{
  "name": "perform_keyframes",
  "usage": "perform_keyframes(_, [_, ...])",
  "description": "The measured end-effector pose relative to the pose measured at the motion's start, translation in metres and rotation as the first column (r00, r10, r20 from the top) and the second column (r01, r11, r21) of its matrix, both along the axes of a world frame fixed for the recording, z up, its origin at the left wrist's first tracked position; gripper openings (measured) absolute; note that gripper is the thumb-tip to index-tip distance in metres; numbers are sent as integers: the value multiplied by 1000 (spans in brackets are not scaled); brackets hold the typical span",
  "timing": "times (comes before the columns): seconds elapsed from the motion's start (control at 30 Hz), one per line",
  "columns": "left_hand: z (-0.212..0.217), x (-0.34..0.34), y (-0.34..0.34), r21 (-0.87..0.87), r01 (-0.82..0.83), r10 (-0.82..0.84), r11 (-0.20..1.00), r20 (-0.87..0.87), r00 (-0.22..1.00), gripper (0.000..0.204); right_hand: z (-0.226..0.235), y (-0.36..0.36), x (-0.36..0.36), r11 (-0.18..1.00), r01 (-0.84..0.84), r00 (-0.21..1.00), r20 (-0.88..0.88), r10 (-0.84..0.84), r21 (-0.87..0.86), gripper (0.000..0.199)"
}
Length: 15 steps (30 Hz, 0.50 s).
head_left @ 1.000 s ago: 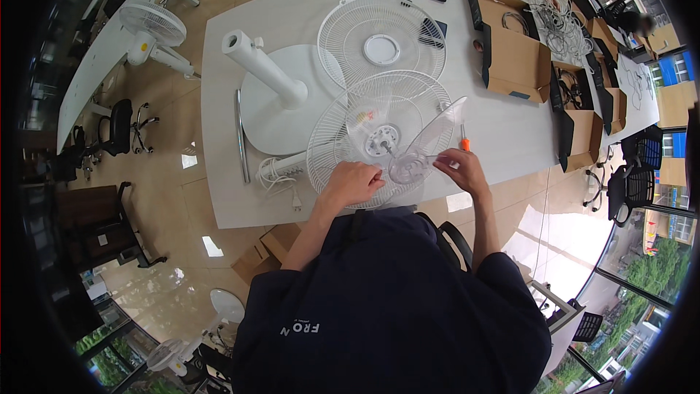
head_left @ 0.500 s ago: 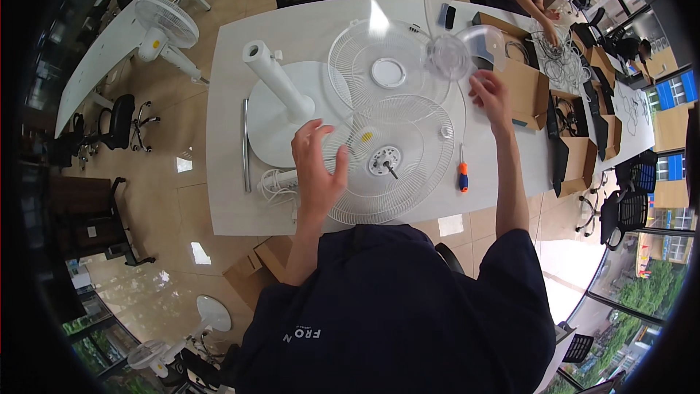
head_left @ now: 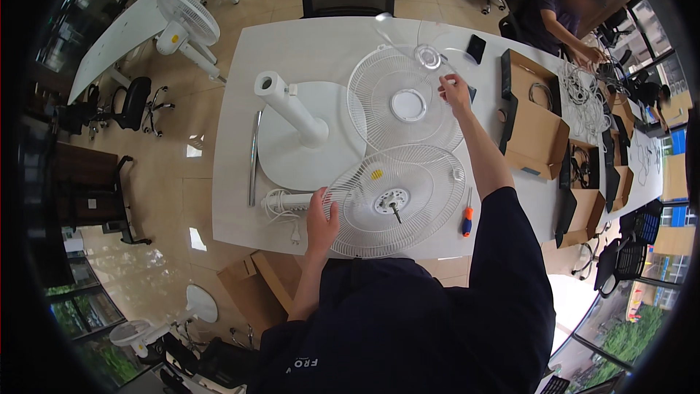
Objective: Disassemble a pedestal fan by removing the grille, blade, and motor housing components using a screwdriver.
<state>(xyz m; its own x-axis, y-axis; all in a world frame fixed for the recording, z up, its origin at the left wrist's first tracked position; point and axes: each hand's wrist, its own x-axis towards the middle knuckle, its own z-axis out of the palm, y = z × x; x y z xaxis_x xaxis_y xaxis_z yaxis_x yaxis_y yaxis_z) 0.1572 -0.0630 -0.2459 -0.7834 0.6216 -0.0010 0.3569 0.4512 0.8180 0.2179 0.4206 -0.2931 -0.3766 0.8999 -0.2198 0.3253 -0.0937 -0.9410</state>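
My left hand (head_left: 321, 225) grips the left rim of a white wire fan grille (head_left: 434, 211), with its fingers bent at the edge. A motor shaft sticks up through the hub of this grille. At the far side, my right hand (head_left: 455, 93) is closed at the clear plastic fan blade (head_left: 429, 57) and appears to pinch one of its vanes. Its see-through edges are hard to trace. Under the blade lies a second grille (head_left: 372, 95) with a white centre ring. A white fan stand (head_left: 295, 113) rises from a round base to the left.
An orange-and-blue screwdriver (head_left: 467, 222) lies right of the near grille. A metal tube (head_left: 255, 160) and a coiled white cord (head_left: 277, 206) are at left. A phone (head_left: 475, 49) and open cardboard boxes (head_left: 536, 138) sit at right. Another person (head_left: 558, 18) handles cables (head_left: 580, 91).
My left hand has come down onto the near grille's rim, and that grille now looks tilted. My right hand and the clear blade have shifted left over the far grille.
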Motion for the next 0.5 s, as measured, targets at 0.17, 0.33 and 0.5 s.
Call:
perform_keyframes(0.17, [10, 6, 6, -19, -49, 49, 999, -11, 999, 41, -74, 3, 8, 981, -159, 981, 96, 170, -109, 18])
perform_keyframes(0.33, [10, 7, 9, -34, -94, 95, 995, 8, 995, 40, -110, -3, 15, 963, -204, 961, 151, 231, -173, 12])
perform_keyframes(0.5, [10, 9, 8, -42, -110, 110, 993, 6, 994, 39, -124, -8, 20, 936, -256, 929, 206, 307, -242, 13])
